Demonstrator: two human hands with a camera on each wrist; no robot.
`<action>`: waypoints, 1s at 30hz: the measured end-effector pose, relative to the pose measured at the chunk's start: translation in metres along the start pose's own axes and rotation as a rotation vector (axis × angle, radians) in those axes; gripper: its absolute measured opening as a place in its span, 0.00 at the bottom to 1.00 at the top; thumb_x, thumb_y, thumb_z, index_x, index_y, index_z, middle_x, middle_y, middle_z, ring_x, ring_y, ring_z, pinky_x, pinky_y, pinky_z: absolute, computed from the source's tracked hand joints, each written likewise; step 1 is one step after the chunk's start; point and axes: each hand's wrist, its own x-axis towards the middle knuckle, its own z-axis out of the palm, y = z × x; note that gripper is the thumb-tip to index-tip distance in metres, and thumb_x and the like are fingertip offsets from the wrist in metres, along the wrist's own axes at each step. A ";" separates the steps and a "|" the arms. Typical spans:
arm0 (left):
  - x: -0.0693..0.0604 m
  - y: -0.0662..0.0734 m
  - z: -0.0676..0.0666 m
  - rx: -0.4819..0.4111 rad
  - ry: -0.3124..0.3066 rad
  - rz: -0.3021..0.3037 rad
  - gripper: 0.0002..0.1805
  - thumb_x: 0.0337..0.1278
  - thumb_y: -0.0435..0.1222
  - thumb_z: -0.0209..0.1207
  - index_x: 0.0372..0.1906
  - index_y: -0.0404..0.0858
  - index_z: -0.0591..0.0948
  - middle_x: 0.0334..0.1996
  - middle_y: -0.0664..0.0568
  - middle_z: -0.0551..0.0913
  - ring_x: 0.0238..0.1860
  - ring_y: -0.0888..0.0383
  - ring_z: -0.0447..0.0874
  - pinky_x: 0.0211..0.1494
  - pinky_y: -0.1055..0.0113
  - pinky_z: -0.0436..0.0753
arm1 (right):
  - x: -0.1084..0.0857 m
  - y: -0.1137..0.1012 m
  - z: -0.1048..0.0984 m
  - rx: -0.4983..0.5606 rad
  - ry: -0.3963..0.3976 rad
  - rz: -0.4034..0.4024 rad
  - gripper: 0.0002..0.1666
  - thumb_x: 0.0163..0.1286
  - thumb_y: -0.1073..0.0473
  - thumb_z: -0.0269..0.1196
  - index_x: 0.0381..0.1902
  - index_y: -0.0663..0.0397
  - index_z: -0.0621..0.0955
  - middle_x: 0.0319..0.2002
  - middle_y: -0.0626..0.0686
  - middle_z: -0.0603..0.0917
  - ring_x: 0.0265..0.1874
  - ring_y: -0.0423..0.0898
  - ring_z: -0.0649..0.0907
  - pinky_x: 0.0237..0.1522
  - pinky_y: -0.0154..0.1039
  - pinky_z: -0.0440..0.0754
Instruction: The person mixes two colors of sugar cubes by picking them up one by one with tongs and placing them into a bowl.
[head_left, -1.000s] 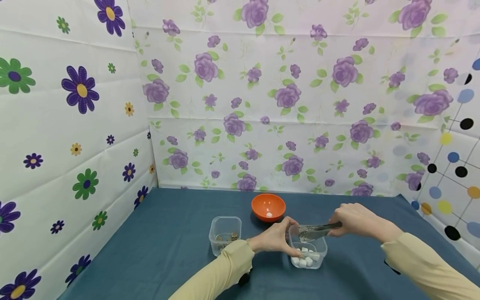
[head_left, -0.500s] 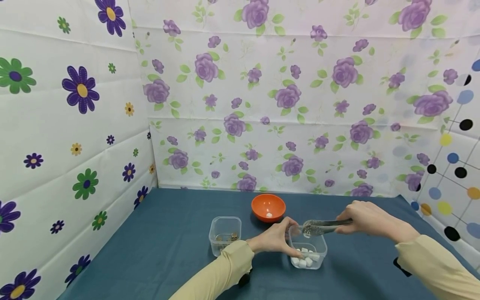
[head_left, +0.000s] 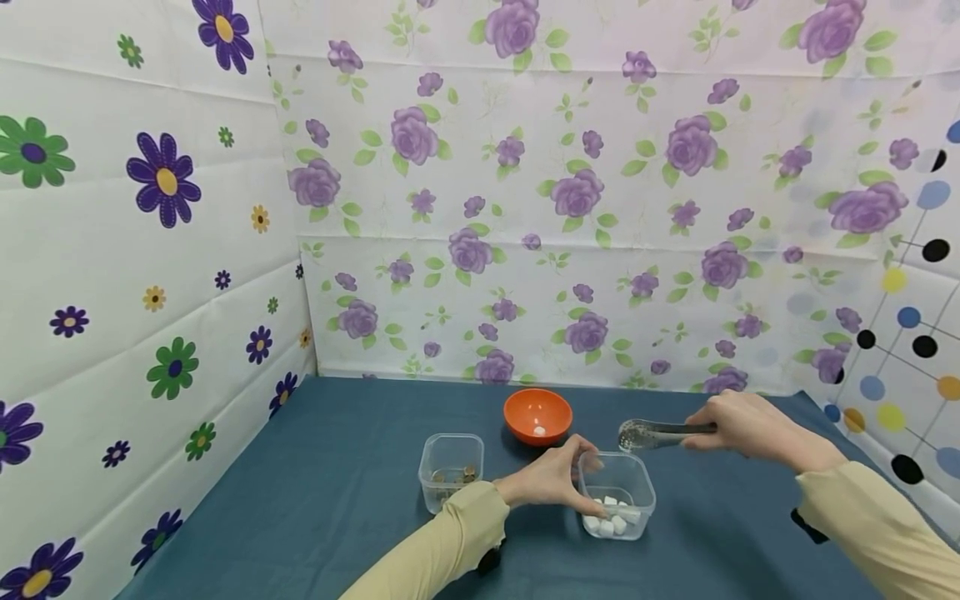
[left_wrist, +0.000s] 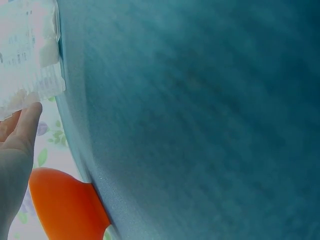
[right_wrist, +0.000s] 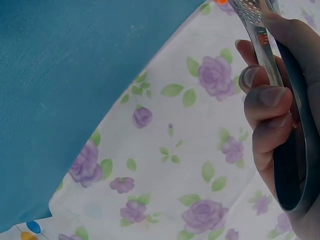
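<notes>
My left hand [head_left: 549, 477] grips a clear plastic container [head_left: 643, 482], thumb at the near side and fingers at the far side. Several small white chunks [head_left: 609, 525] lie in its bottom. In the right wrist view, the fingers and thumb of my right hand [right_wrist: 272, 107] are wrapped round metal tongs [right_wrist: 267, 57] with a dark handle and perforated ends. From the head view, those tongs hang above the container's far right edge, tips pointing left. Whether anything sits between the tips cannot be told.
Behind the container stands an orange bowl [head_left: 537, 417] with a small white piece [head_left: 539, 431] inside. Another clear container [head_left: 452, 454] to the left holds brownish pieces [head_left: 468, 473], partly hidden by my left sleeve. Patterned cloth walls enclose the blue-covered table [head_left: 360, 467].
My right hand has drawn the tongs to the right and up, away from inside the container's opening. My left hand stays on the container.
</notes>
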 end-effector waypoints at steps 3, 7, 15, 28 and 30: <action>0.000 0.000 0.000 -0.003 -0.006 0.010 0.34 0.47 0.34 0.66 0.58 0.36 0.61 0.53 0.47 0.72 0.53 0.56 0.69 0.49 0.71 0.72 | 0.003 0.005 0.002 0.014 0.023 0.001 0.21 0.59 0.48 0.63 0.39 0.61 0.84 0.24 0.41 0.81 0.06 0.33 0.70 0.13 0.31 0.71; 0.001 0.000 0.001 -0.014 -0.006 0.024 0.33 0.47 0.33 0.66 0.57 0.36 0.61 0.53 0.45 0.72 0.53 0.55 0.69 0.49 0.71 0.71 | 0.010 0.009 0.004 0.019 0.046 0.015 0.18 0.59 0.49 0.63 0.39 0.58 0.84 0.26 0.42 0.82 0.06 0.34 0.69 0.12 0.32 0.70; 0.001 0.000 0.000 -0.009 -0.002 0.017 0.34 0.46 0.33 0.67 0.57 0.34 0.61 0.53 0.46 0.73 0.53 0.55 0.70 0.49 0.71 0.71 | 0.033 0.008 0.011 -0.026 0.079 0.022 0.22 0.58 0.44 0.62 0.36 0.58 0.85 0.25 0.43 0.82 0.10 0.32 0.72 0.17 0.33 0.70; 0.001 0.001 -0.001 -0.007 -0.013 -0.011 0.33 0.48 0.35 0.66 0.57 0.39 0.61 0.53 0.49 0.73 0.52 0.57 0.71 0.48 0.71 0.72 | 0.077 -0.004 0.020 -0.136 0.122 -0.052 0.13 0.56 0.50 0.66 0.18 0.49 0.83 0.14 0.40 0.72 0.11 0.35 0.67 0.14 0.32 0.65; 0.001 0.001 -0.001 -0.007 -0.015 -0.008 0.32 0.48 0.34 0.66 0.56 0.39 0.61 0.53 0.48 0.73 0.52 0.57 0.71 0.47 0.71 0.72 | 0.082 -0.004 0.022 -0.142 0.127 -0.048 0.12 0.55 0.49 0.67 0.24 0.52 0.86 0.18 0.41 0.78 0.12 0.34 0.70 0.16 0.33 0.69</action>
